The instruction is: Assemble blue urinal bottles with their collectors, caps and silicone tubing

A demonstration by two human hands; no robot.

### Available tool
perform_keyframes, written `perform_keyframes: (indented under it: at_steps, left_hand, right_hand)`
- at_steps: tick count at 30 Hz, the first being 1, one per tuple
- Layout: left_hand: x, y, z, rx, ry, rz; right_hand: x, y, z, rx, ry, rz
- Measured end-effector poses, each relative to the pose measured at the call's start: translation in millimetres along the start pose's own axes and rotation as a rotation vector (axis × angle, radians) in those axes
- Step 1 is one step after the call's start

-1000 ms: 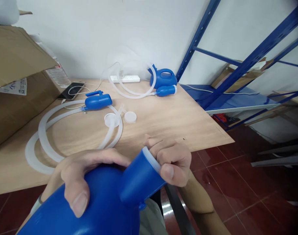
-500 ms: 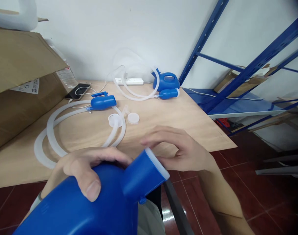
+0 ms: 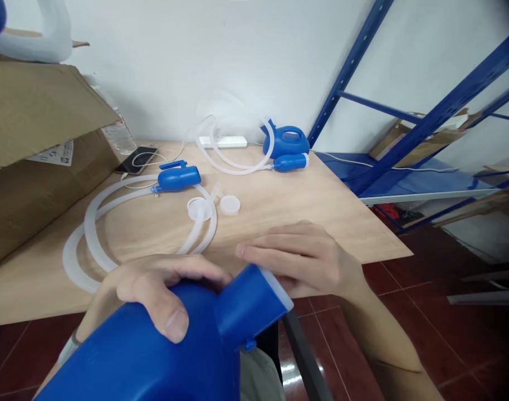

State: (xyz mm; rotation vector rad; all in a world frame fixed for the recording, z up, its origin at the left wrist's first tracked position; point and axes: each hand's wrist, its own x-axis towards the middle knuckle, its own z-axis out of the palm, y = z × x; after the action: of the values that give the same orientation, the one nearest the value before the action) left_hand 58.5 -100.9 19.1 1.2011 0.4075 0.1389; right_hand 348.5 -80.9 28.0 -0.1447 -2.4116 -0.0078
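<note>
My left hand [image 3: 143, 283] clasps a blue bottle [image 3: 171, 356]
My right hand [image 3: 311, 259], held outstretched, is just beside its white-rimmed spout [image 3: 252, 306]

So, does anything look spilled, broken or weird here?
Nothing really stands out: no spill or break shows. The whitish hose lies in loose loops on the table, and the big blue jug in the left hand shows no visible dent.

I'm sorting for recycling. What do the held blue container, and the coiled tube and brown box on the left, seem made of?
Blue container: probably moulded plastic, smooth and semi-gloss, with soft highlights. Coiled tube: flexible plastic or silicone, cannot tell which; milky, translucent, curving smoothly. Brown box: likely cardboard, matt, with a thin flap.
</note>
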Motion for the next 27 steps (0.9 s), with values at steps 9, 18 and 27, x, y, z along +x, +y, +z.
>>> perform_keyframes:
  at_steps: [9, 18, 27]
  left_hand:
    - [2, -3, 2.0, 0.024, -0.007, -0.047]
    - [2, 0, 5.4, 0.063, 0.082, -0.012]
    - [2, 3, 8.2, 0.16, 0.073, -0.042]
  right_hand:
    - [-1, -6, -3, -0.019, -0.062, -0.053]
    - [1, 6, -2, 0.07, -0.072, -0.088]
    - [4, 6, -2, 0.033, -0.24, -0.073]
